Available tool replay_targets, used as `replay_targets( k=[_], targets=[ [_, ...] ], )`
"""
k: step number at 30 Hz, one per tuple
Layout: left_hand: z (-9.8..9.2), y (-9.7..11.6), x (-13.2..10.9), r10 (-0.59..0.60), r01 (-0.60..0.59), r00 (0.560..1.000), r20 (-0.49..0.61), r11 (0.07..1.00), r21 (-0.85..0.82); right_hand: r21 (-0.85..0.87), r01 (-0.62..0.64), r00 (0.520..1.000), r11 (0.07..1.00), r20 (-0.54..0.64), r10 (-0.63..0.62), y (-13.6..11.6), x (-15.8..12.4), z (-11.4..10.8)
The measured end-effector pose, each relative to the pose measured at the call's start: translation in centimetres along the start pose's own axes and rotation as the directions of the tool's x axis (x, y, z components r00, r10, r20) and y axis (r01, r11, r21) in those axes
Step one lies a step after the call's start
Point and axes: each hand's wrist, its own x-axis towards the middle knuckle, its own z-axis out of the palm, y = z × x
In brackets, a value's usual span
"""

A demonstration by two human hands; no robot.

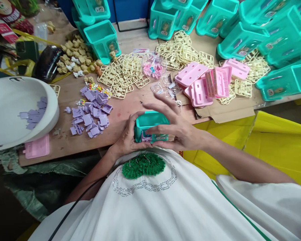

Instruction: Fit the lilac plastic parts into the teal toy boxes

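Close to my body, at the table's front edge, a small teal plastic box [153, 117] is held with its open top facing up. My left hand [126, 135] grips it round the left side, thumb along the lower front. My right hand [182, 132] is at its front and right side, with the thumb low, one finger bent across the front face and other fingers raised over the rim. A purple part [145, 136] shows in the box's front, partly covered by my fingers. Left of the box lies a heap of loose purple plastic parts [92, 115].
Cream plastic frames [127, 72] lie heaped behind, beside pink trays [190, 73] on cardboard. Teal boxes [101, 36] stand at the back and right. Small tan bear figures [76, 52] are piled back left. A white bowl [15, 134] holding purple pieces stands left.
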Motion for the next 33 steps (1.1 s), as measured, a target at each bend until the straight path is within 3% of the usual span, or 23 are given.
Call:
replay_targets(
  k=[4, 10, 15, 23, 29, 33],
  targets=[
    [-1.1, 0.1, 1.1, -0.056, 0.059, 0.997, 0.050, 0.996, -0.065, -0.048, 0.209, 0.963, 0.977, 0.182, -0.197, 0.4, 2.8, -1.6],
    [-2.1, -0.3, 2.3, -0.051, 0.077, 0.987, 0.150, 0.983, -0.169, -0.026, 0.361, 0.904, 0.932, 0.255, -0.343, 1.8, 5.0, -2.0],
    [-2.7, -0.8, 2.5, -0.095, 0.127, 0.982, 0.165, 0.971, -0.201, -0.004, 0.369, 0.901, 0.929, 0.245, -0.357, 2.3, 5.3, -1.6],
    [-2.9, -1.0, 2.3, -0.214, 0.254, 0.958, 0.191, 0.942, -0.221, 0.015, 0.344, 0.873, 0.939, 0.362, -0.326, 2.0, 5.6, -1.0],
    [-2.1, -1.1, 1.9, -0.275, 0.300, 0.952, 0.133, 0.922, -0.244, 0.058, 0.320, 0.872, 0.946, 0.372, -0.318, 2.3, 6.5, -1.5],
    [-0.9, -0.5, 2.1, -0.246, 0.255, 0.967, 0.066, 0.938, -0.235, 0.114, 0.239, 0.906, 0.964, 0.332, -0.264, 2.7, 6.6, -2.4]
  ],
)
